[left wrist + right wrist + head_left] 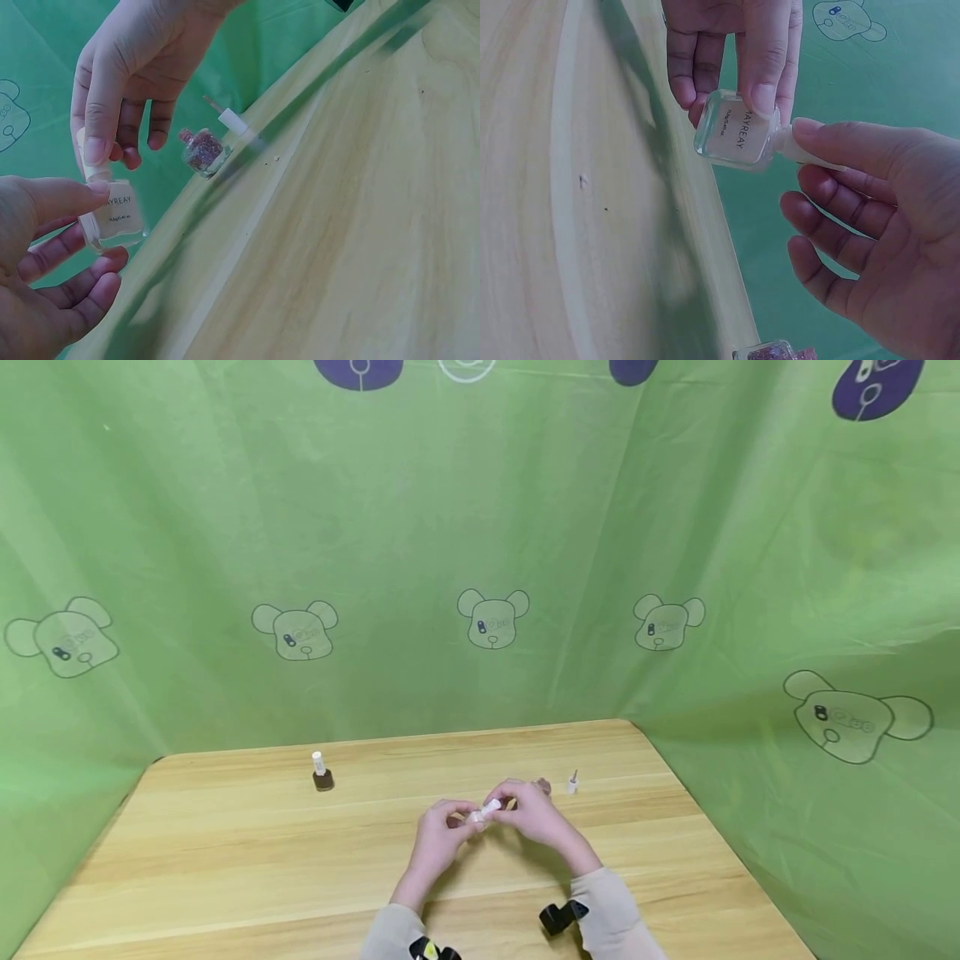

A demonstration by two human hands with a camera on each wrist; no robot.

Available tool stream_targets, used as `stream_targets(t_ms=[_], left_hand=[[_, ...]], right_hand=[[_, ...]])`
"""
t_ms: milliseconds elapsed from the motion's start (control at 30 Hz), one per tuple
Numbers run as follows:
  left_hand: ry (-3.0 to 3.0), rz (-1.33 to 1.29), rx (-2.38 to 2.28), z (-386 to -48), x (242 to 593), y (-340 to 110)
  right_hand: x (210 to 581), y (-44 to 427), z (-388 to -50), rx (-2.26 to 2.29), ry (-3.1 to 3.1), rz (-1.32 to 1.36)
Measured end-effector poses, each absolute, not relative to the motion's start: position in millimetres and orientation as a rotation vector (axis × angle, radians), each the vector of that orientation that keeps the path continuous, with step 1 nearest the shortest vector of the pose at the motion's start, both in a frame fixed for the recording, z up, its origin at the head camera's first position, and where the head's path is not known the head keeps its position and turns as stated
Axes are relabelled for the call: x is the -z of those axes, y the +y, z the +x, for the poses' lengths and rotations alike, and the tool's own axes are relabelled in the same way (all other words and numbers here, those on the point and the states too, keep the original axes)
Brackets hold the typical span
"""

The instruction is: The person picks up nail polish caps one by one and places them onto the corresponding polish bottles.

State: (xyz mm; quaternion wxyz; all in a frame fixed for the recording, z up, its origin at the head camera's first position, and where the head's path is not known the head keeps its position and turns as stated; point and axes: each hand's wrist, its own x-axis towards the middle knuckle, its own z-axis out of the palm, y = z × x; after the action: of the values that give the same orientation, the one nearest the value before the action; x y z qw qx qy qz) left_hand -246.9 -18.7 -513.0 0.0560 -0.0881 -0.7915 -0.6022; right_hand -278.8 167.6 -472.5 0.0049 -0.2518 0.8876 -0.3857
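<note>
Fingers of my left hand (435, 839) pinch a pale polish bottle (739, 139) by its glass body above the worktop (262, 860), while my right hand (534, 817) grips the white cap (491, 807) at its neck. Just beyond, a glittery bottle (205, 155) stands capless near an upturned brush cap (573, 785). Well off to my left, a dark capped bottle (323, 781) stands upright.

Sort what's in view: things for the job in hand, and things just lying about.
In the job:
pale bottle, held by the left hand
its white cap, pinched by the right hand

Apparently just standing about, untouched:
uncapped glitter bottle
brush cap, upright beside it
dark bottle, capped
</note>
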Motion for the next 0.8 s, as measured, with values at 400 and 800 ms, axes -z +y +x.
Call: stream_targets(t_ms=[400, 800], left_hand=[[-2.357, -0.213, 1.957, -251.3, 511.6, -21.8], [-2.314, -0.196, 2.004, -250.5, 509.6, -22.2]], right_hand=[[470.0, 169.6, -281.2, 1.434, 2.663, -0.779], [469.8, 168.4, -281.9, 1.504, 2.688, -0.716]])
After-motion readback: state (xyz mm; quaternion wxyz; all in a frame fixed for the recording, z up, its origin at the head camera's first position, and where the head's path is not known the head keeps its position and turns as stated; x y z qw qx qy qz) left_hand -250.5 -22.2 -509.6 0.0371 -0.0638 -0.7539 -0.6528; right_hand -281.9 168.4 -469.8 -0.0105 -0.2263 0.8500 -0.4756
